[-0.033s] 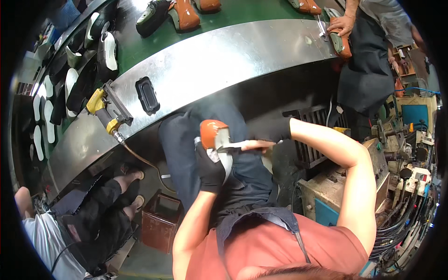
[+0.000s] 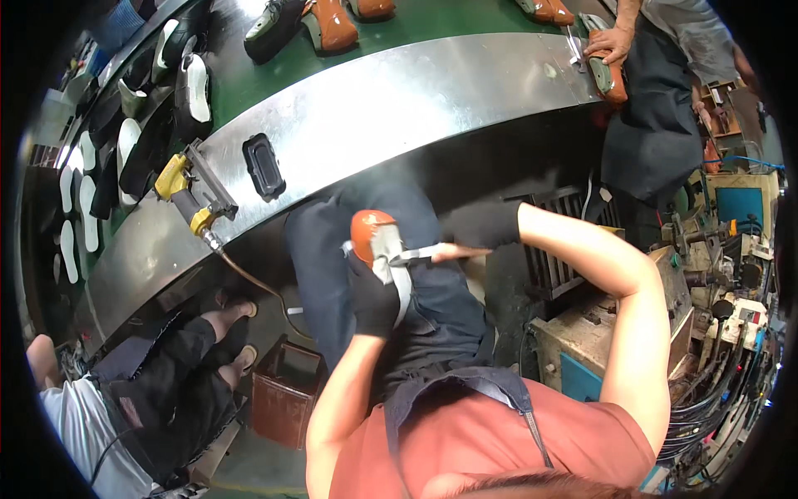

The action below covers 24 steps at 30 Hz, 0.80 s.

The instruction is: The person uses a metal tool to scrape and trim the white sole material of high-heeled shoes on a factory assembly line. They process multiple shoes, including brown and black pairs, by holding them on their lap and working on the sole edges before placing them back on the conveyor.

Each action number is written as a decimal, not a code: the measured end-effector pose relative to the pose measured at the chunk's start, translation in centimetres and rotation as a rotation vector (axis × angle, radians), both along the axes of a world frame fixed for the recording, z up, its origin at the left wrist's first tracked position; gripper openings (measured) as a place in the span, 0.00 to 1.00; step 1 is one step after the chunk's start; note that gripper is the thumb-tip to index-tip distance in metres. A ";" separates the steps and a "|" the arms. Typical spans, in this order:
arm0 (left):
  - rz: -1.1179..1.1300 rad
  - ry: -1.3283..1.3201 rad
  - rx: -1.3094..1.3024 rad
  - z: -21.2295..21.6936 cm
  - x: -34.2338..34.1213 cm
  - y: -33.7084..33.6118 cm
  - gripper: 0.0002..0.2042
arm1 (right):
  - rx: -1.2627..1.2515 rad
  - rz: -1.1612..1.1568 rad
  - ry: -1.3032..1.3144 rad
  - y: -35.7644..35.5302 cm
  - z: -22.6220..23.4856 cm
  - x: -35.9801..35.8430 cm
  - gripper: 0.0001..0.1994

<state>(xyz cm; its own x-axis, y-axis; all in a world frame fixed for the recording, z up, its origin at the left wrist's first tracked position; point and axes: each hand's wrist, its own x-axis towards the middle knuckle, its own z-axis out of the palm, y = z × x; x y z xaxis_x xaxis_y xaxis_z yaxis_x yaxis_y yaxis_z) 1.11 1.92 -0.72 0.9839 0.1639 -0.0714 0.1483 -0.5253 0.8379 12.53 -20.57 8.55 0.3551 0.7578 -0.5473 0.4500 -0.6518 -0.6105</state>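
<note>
Over my lap, my left hand [image 2: 373, 301], in a black glove with bare fingertips, is closed around a shoe upper on its last [image 2: 371, 237]. Its toe is glossy orange and the rest grey-white, with the toe pointing away from me. My right hand [image 2: 474, 235], also black-gloved, comes in from the right. Its fingers are closed on a slim, pale metal-looking hand tool [image 2: 420, 253], blurred, whose tip touches the grey-white side of the shoe. The exact kind of tool does not show.
A yellow air stapler [image 2: 189, 193] on a hose and a black tray [image 2: 264, 166] lie on the metal bench edge [image 2: 366, 100]. Orange shoes [image 2: 334, 25] stand on the green belt. At far right a co-worker's hand [image 2: 609, 43] rests on another shoe. A brown bin [image 2: 287, 399] stands left.
The shoe has tilted and shifted slightly left and away from me. My right hand has moved a little with the tool, which stays against the shoe.
</note>
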 end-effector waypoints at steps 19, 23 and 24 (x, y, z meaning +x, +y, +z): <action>-0.045 0.381 -0.916 0.4 -6.0 3.0 0.20 | 0.007 -0.542 0.358 2.5 -0.1 -8.7 0.27; 0.067 0.382 -1.028 -0.5 -6.4 2.6 0.15 | 0.217 -0.433 0.149 5.4 4.6 -7.9 0.24; -0.058 0.383 -0.920 -1.5 -6.9 3.4 0.17 | 0.210 -0.404 0.149 6.3 6.1 -7.7 0.23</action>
<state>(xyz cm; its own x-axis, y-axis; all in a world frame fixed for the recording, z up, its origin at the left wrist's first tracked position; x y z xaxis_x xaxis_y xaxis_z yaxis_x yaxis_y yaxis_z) -5.75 5.28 -2.20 0.8726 -0.1621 -0.4607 0.4884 0.2892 0.8233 4.83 -14.31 14.61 0.5733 0.6748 -0.4648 0.0834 -0.6124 -0.7862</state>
